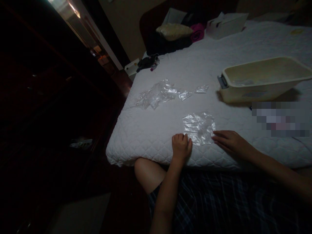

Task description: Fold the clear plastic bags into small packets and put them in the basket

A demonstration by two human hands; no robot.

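White quilted bed [143, 133]: dimly lit.
Cream tub [259, 92]: set on the bed, at the right.
Loose plastic pieces [159, 94]: spread on the bed, left of the tub.
Clear bag [198, 126]: laid flat close to the bed's near edge.
Right hand [230, 141]: bag's right edge pinched by the fingertips.
Left hand [180, 148]: bag's near left corner gripped by curled fingers.

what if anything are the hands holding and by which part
The left hand is at the near left corner of the clear plastic, the right hand at its right edge; whether they grip or only touch it cannot be told.
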